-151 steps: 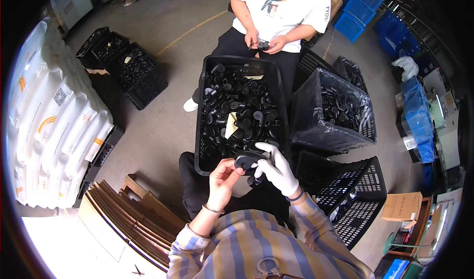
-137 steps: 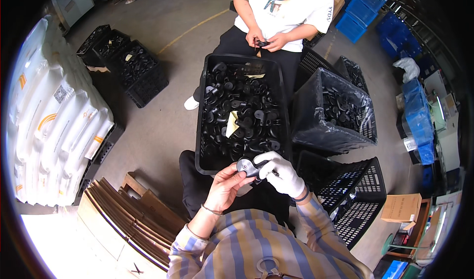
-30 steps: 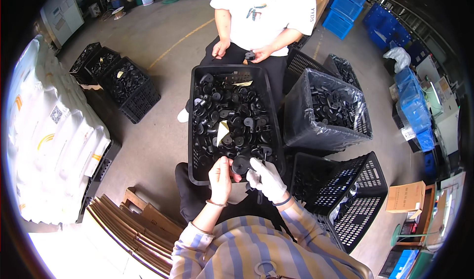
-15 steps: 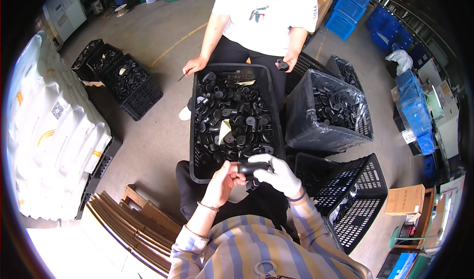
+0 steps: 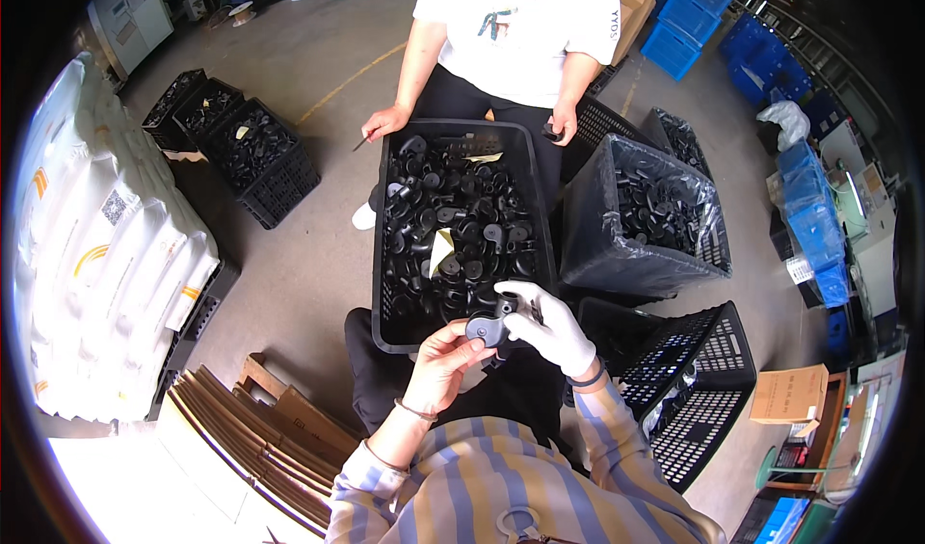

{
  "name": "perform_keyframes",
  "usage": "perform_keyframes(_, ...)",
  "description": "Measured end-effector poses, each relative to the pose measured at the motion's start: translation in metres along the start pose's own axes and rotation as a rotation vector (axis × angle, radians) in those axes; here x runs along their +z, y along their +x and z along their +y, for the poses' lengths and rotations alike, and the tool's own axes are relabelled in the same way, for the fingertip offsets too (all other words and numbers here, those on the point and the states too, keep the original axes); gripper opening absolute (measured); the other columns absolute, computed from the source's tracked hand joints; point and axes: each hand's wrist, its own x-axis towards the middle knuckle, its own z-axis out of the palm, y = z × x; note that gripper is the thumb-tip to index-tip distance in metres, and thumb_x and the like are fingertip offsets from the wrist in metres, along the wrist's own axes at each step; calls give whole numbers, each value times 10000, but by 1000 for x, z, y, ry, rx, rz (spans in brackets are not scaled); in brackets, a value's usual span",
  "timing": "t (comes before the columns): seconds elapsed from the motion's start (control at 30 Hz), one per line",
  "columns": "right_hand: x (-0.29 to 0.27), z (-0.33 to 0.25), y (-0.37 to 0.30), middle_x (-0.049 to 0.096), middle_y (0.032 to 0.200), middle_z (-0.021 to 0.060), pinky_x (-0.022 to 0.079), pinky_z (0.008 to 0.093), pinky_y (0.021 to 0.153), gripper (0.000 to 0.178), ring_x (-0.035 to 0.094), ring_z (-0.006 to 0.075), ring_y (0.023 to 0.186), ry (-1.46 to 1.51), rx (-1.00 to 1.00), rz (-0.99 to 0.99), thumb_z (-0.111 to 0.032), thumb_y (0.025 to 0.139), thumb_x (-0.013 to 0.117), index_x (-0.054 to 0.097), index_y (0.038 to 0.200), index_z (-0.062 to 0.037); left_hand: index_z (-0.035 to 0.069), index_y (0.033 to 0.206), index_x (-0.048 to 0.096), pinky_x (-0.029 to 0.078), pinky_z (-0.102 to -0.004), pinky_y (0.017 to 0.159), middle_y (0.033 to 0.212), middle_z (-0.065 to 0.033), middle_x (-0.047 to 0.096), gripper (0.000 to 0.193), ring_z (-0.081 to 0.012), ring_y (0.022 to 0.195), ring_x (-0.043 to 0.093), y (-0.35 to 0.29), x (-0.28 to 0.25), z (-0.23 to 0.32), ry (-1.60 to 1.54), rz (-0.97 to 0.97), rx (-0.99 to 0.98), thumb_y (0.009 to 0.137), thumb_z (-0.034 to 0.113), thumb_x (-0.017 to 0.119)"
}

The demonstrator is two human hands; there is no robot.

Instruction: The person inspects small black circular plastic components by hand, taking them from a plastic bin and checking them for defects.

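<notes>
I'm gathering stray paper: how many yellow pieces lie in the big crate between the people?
2: one paper left of the crate's middle, another paper near its far end; black parts may hide more.

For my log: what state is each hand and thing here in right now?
Left hand: bare, gripping the black part
Right hand: white-gloved, gripping the same black part
Black part: held up, round face showing
Large black crate: open-topped, holding many loose parts
Paper slip: lying on loose parts
Plastic-lined crate: open-topped, loose parts inside
White sacks: stacked
Co-worker's right hand: holding a thin tool
</notes>
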Motion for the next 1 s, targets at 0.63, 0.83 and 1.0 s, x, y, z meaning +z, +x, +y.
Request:
perform_keyframes(0.63,4,-12,18,594,748,72,443,234,597,357,527,85,641,-319,-62,61,-155,758,624,539,1082,-32,27,957,518,494,-351,817,922,-70,578,126,-165,866,585,2,11,-14,85,73,96,831,20,518)
perform_keyframes(0.83,-9,-21,28,611,803,98,458,243,635,386,563,98,688,-248,-72,-141,-169,750,620,537,1103,-36,39,1054,434,485,-378,829,978,-132,563,193,-276,922,575,4,9,1,-90,-34,-5,891,143,441)
perform_keyframes(1.0,-10,-36,34,623,867,125,472,264,669,382,611,161,759,-395,-143,-196,-172,748,616,538,1096,-35,-6,1067,460,473,-389,849,1028,-177,552,251,-365,996,531,7,7,2,-162,-131,-106,891,172,444)
